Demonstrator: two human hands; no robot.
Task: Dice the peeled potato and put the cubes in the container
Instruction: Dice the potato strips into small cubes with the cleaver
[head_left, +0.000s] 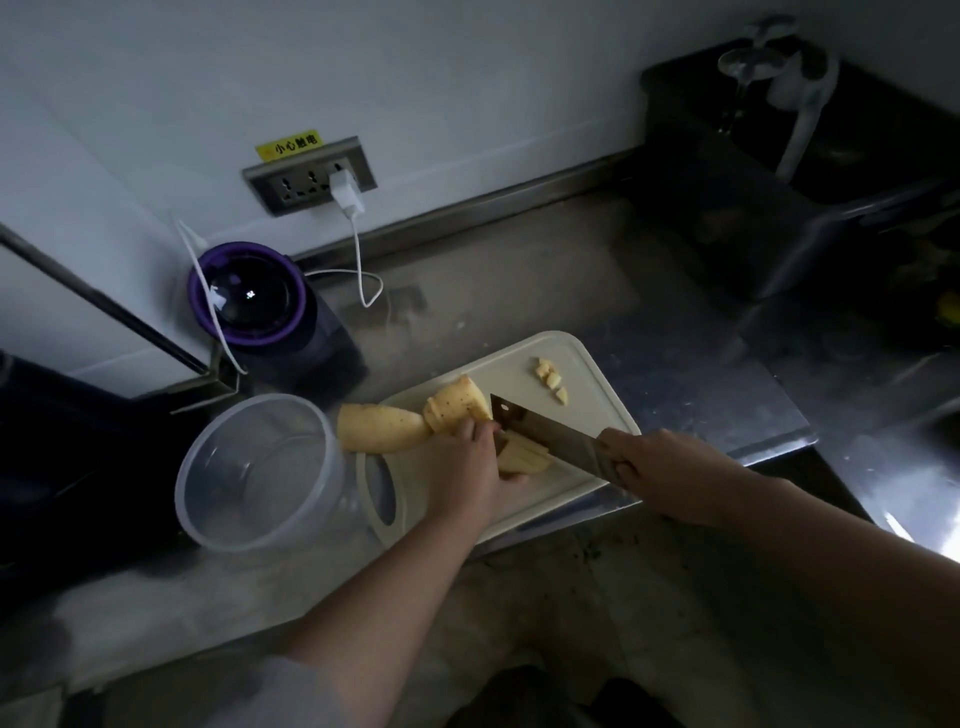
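Two bare forearms are being stretched out from the lower edge, over the front of the counter (519, 270). The potato slices (524, 457) are being held down on the cutting board (587, 374) by the left hand (467, 460), its fingers curled over them. The knife (545, 434) is being gripped by the right hand (649, 467), with the fingers wrapped round the handle. Its blade is being held tilted, edge down against the slices, just beside the left fingertips.

A large potato chunk (457, 405) is lying on the board behind the left hand. It is touching a second potato piece (379, 428), which is overhanging the board's left edge. A few cubes (550, 376) are lying near the board's far right corner, apart from the blade.

The clear round container (249, 467) is standing upright on the counter just left of the board. Further back, a purple-rimmed appliance (249, 296) is standing against the wall below a socket strip (311, 176), where a white charger (345, 195) is plugged in. A dark sink (857, 218) with a tap (795, 78) is lying to the right.
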